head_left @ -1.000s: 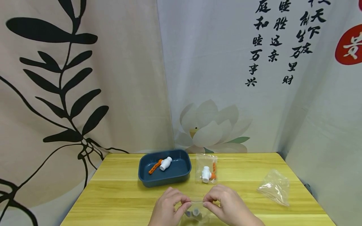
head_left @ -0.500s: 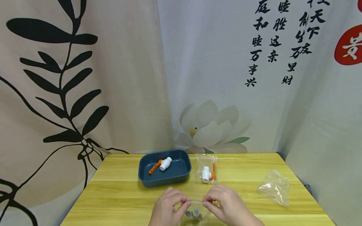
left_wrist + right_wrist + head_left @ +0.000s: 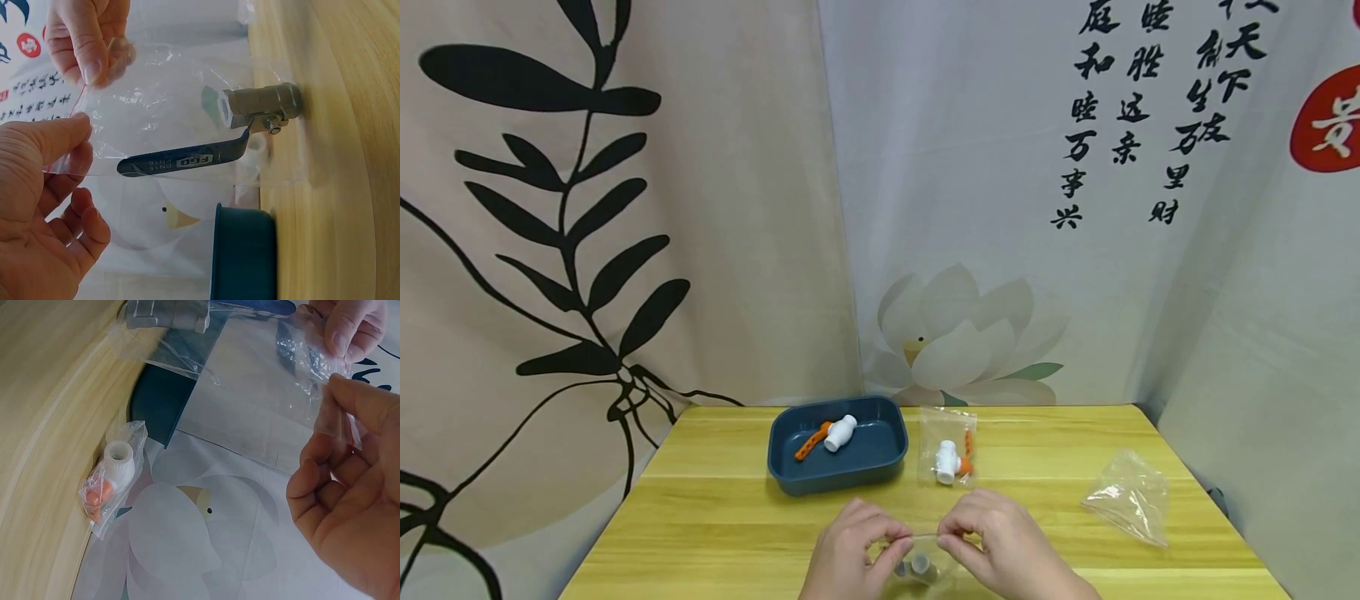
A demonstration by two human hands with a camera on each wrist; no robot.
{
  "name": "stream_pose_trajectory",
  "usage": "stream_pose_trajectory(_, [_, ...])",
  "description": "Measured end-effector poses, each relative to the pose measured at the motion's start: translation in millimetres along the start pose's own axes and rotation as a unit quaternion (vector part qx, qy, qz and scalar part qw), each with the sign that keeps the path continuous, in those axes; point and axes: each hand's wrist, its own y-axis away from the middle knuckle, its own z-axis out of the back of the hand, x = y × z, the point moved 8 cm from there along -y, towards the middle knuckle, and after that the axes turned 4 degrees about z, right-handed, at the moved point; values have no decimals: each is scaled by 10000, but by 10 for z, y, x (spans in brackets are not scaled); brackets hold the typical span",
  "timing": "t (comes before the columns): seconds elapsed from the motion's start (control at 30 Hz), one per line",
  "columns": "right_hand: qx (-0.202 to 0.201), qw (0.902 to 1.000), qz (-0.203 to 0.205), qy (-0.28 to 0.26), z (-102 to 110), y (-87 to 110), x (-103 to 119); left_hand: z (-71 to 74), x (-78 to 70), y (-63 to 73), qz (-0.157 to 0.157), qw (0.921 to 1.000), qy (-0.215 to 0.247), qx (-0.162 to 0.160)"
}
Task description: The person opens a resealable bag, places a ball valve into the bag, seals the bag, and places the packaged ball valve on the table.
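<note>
My left hand and right hand each pinch the top edge of a clear zip bag between thumb and index finger. A red line runs along the bag's mouth. Inside lies a metal ball valve, its dark lever handle pointing up toward the mouth. Low in the bag, the valve body is close over the wooden table. The right wrist view catches the valve body at its top edge, with the bag stretching from there to the fingers.
Behind the hands, a dark blue tray holds a white valve with an orange handle. Beside it lies a similar white valve in a clear bag. A crumpled clear bag sits at the right on the table.
My left hand has shifted slightly right, toward the right hand, narrowing the gap between them along the bag's edge. The right hand stays almost where it was.
</note>
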Motion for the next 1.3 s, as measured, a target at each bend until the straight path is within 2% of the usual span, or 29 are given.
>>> stream_pose_trajectory(0.23, [18,9999,-135,-80,-9,32,-5,-10,-14,7,-74,9999,-13,-101])
stream_pose_trajectory(0.37, [69,9997,-206,-129,-22,45,-7,-17,-13,15,14,9999,-25,-122])
stream_pose_trajectory(0.5, [117,9992,-331,-204,-38,56,-13,-20,-23,25,-40,9996,-120,-271])
stream_pose_trajectory(0.63, [118,9994,-248,-217,-70,46,9,-40,-41,30,-259,9986,-226,-406])
stream_pose_trajectory(0.9, [34,9998,-73,-174,-96,16,23,-106,-52,6,-430,9987,-203,-199])
stream_pose_trajectory(1.3, [-143,9998,93,-126,-61,-29,21,-58,-171,-13,-1113,9919,-208,-570])
